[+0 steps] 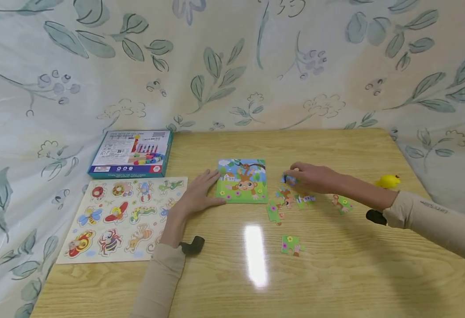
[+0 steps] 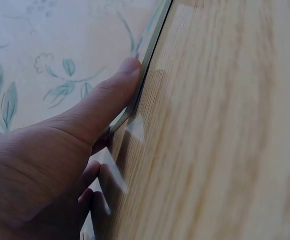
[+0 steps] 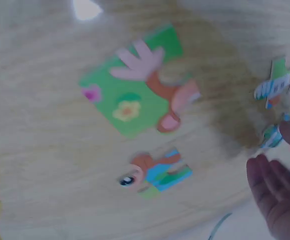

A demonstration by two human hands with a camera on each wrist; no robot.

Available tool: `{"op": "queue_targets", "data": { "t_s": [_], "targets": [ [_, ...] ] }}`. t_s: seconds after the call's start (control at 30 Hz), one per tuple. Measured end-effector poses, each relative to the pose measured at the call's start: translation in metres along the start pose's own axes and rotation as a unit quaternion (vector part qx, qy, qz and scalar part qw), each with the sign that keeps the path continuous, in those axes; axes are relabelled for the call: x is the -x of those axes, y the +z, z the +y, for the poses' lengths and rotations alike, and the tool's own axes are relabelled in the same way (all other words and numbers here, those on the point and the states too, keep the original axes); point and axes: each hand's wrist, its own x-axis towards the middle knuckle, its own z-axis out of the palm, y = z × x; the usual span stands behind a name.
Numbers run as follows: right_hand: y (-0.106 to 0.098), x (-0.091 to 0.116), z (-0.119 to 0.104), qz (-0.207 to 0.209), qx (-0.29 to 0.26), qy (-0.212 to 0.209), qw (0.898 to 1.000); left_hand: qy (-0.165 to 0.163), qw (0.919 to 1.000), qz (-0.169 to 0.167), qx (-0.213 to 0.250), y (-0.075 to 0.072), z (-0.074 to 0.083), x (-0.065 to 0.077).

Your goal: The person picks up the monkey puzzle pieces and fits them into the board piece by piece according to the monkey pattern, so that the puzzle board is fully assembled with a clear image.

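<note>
A square monkey picture board (image 1: pixel 242 181) lies on the wooden table in front of the person. My left hand (image 1: pixel 198 194) steadies its left side, fingers extended, the thumb at the near corner; in the left wrist view the thumb (image 2: pixel 112 95) touches the board's edge. My right hand (image 1: pixel 309 176) pinches a blue jigsaw piece (image 1: pixel 289 179) on the table, right of the board; the fingers partly hide it. Joined or overlapping monkey pieces (image 1: pixel 285 201) lie just nearer. A green piece with a flower (image 3: pixel 127 107) and a smaller piece with an eye (image 3: pixel 159 172) lie under the right wrist.
One green jigsaw piece (image 1: pixel 290 244) lies apart, nearer the person. A wooden insect puzzle board (image 1: pixel 115 258) is at the left, with a boxed bead set (image 1: pixel 130 154) behind it. A yellow toy (image 1: pixel 388 181) stands at the right. Patterned cloth (image 1: pixel 232 66) rises behind the table.
</note>
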Motion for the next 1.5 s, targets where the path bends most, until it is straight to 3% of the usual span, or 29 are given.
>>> {"op": "queue_targets", "data": {
  "t_s": [0.23,0.53,0.7,0.9,1.1,1.2,1.3,1.4,1.5],
  "targets": [
    [0.003,-0.014,0.005,-0.028,0.033,-0.065,0.997,0.004,1.0,-0.006,-0.001,0.001,0.002,0.0],
    [0.0,-0.026,0.012,-0.014,0.051,-0.134,0.989,0.009,0.9999,-0.006,0.001,0.002,0.0,0.001],
    [-0.002,-0.03,0.014,-0.028,0.046,-0.131,0.99,0.01,0.9999,-0.006,-0.002,0.004,-0.001,0.0],
    [-0.002,-0.032,0.015,-0.053,0.084,-0.115,0.988,0.013,0.9999,-0.005,0.001,0.003,0.002,0.0],
    [-0.003,-0.034,0.014,-0.048,0.09,-0.1,0.99,0.016,0.9998,-0.003,-0.008,-0.002,0.006,0.0],
    [-0.002,-0.036,0.014,-0.049,0.059,-0.082,0.994,0.013,0.9999,-0.004,-0.011,-0.005,0.008,0.0],
    [-0.004,-0.038,0.013,-0.068,-0.025,-0.034,0.997,0.005,0.9999,-0.006,-0.01,-0.006,0.007,0.0],
    [-0.004,-0.04,0.015,-0.072,-0.134,0.029,0.988,0.004,1.0,-0.003,-0.006,-0.004,0.004,0.001],
    [-0.002,-0.04,0.016,-0.053,-0.2,0.077,0.975,0.002,1.0,-0.002,-0.002,-0.002,0.001,0.0]
  ]
}}
